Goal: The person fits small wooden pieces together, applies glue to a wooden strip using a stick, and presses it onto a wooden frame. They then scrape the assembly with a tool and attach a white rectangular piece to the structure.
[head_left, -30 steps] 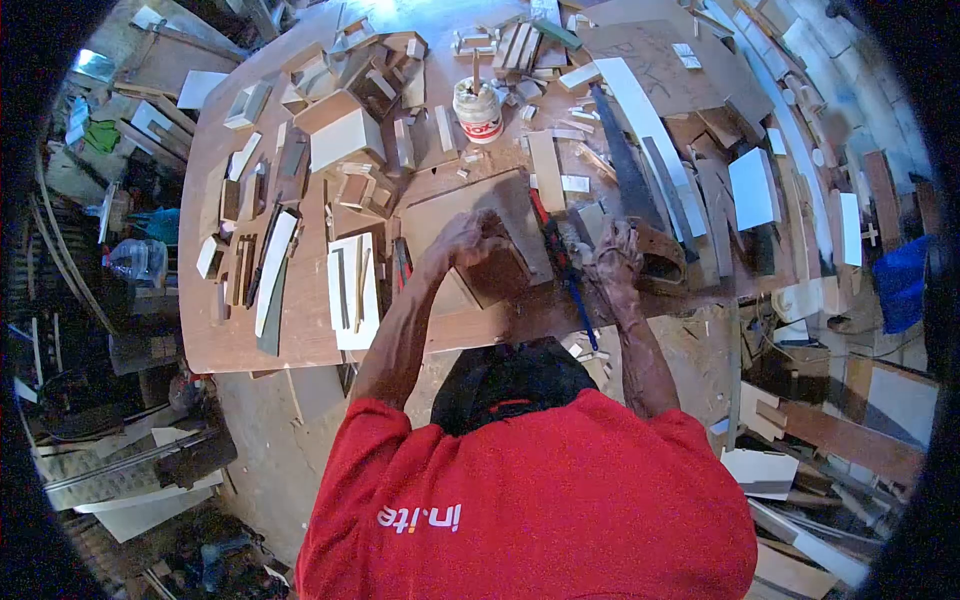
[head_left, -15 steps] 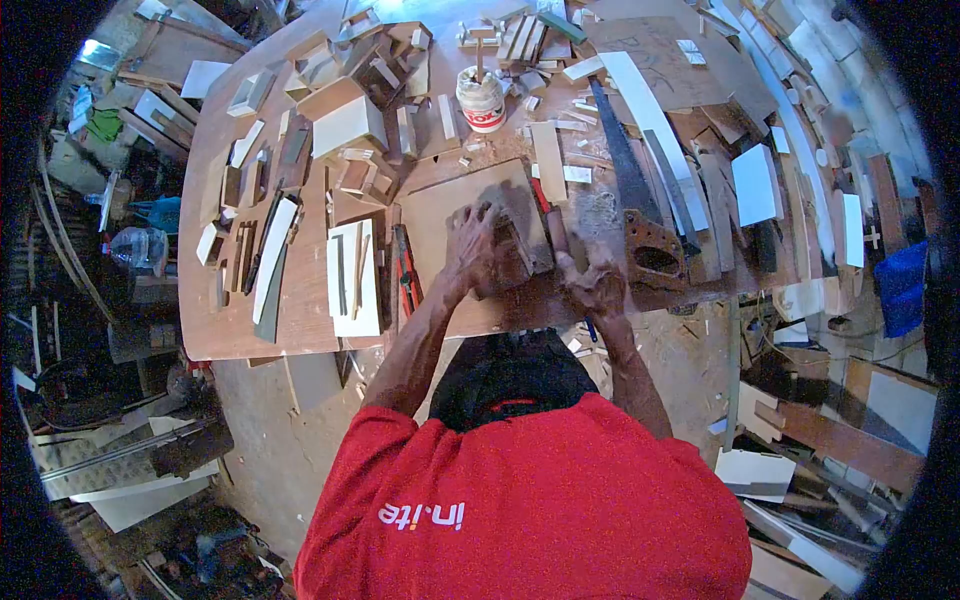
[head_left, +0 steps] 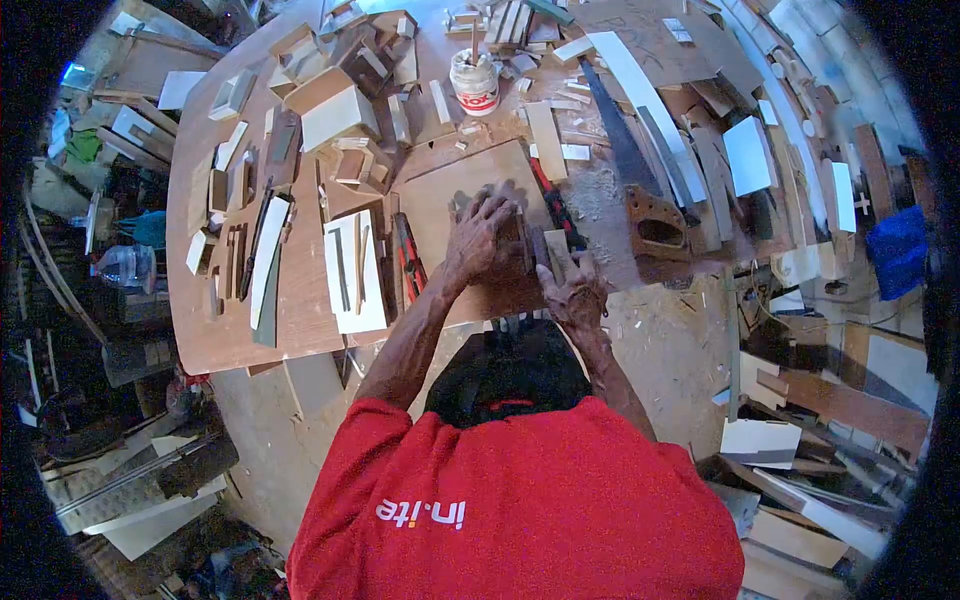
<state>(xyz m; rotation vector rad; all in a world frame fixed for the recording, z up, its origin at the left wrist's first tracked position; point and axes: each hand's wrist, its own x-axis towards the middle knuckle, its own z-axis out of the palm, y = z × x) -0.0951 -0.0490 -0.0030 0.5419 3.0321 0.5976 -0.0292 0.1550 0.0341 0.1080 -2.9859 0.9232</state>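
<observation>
My left hand [head_left: 482,235] is on a flat brown board [head_left: 425,200] at the table's near edge. Its fingers bend over a small wooden piece [head_left: 524,255] on the board, partly hidden by the hand. At the board's right edge, my right hand [head_left: 578,285] is closed around a narrow, light wooden block [head_left: 557,250], close beside that piece. A dark tool with red parts [head_left: 558,210] lies just beyond the block. Left of the board is a red and black clamp-like tool [head_left: 408,255].
A white tub [head_left: 475,85] with a stick in it stands behind the board. Small wooden boxes [head_left: 335,115] and offcuts cover the back left. A handsaw [head_left: 615,135] and long strips lie at the right. A white panel [head_left: 355,270] with thin strips lies left.
My right hand has moved left and slightly down, closer to my left hand, bringing the light block with it. My left hand stays on the board. The camera view has shifted slightly.
</observation>
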